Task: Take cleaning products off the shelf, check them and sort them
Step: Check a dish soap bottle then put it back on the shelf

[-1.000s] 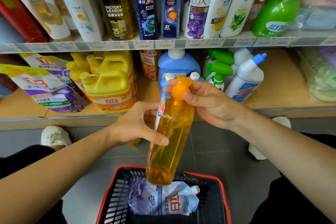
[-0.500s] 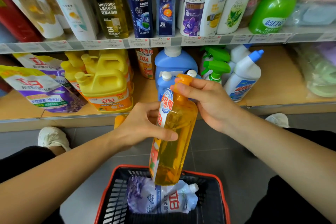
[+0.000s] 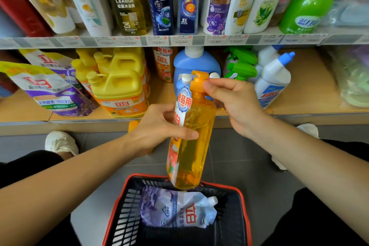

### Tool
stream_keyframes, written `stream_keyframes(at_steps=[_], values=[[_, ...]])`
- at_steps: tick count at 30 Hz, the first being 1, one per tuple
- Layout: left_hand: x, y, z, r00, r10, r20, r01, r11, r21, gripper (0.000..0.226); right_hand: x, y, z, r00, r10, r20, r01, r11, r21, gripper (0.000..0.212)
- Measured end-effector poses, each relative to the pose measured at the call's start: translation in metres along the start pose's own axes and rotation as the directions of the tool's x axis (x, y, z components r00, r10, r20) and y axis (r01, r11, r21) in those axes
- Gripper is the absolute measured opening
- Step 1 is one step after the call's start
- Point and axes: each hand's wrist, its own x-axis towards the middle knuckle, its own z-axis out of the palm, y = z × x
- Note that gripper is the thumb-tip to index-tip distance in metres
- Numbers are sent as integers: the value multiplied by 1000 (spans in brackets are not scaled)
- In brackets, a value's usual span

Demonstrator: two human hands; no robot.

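- Two hands are closed on one tall, translucent orange plastic pump bottle [image 3: 192, 138]. It is held upright with a slight tilt at the centre of the frame, in front of the wooden lower shelf [image 3: 311, 94].
- The bottle's middle is wrapped by the left hand [image 3: 157, 128], with the thumb laid across the front and the fingers curled behind the label edge.
- The orange pump head [image 3: 197, 83] is pinched between the thumb and fingertips of the right hand [image 3: 235, 104]; nothing else is held by it.
- The bottle is seen filled almost to the neck, so it is judged fairly heavy.
- Its walls are judged stiff but smooth and glossy, and therefore likely slippery.
- The body is judged the sound place for a hold. The pump head is judged a poor carrying point, since it could turn or be pressed down.
- A black plastic mesh basket with a red rim [image 3: 119, 219] is seen at the lower centre of the frame, with the bottle's base over its far rim; whether the two touch cannot be told.
- A soft white and purple refill pouch [image 3: 179, 211] is seen lying inside the basket.
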Motion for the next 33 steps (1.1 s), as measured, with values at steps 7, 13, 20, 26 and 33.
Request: stream_keyframes(at_steps=[7, 13, 20, 26, 33], values=[[12, -1, -7, 980, -35, -194, 36, 999, 2, 64, -16, 25, -5, 979, -157, 131, 186, 952, -243, 58], [21, 6, -6, 944, -81, -319, 26, 985, -173, 52, -43, 58, -5, 975, -1, 223, 91, 916, -390, 82], [29, 0, -8, 870, -301, -392, 168, 926, -338, 43, -56, 56, -3, 978, -122, 167, 194, 826, -529, 99], [25, -6, -12, 951, -210, -225, 119, 925, -360, 35, -48, 54, -7, 983, -180, 40, 179, 883, -433, 73], [19, -6, -29, 943, -155, -295, 211, 963, 169, 55, -36, 30, -28, 984, -137, 114, 156, 969, -189, 54]])
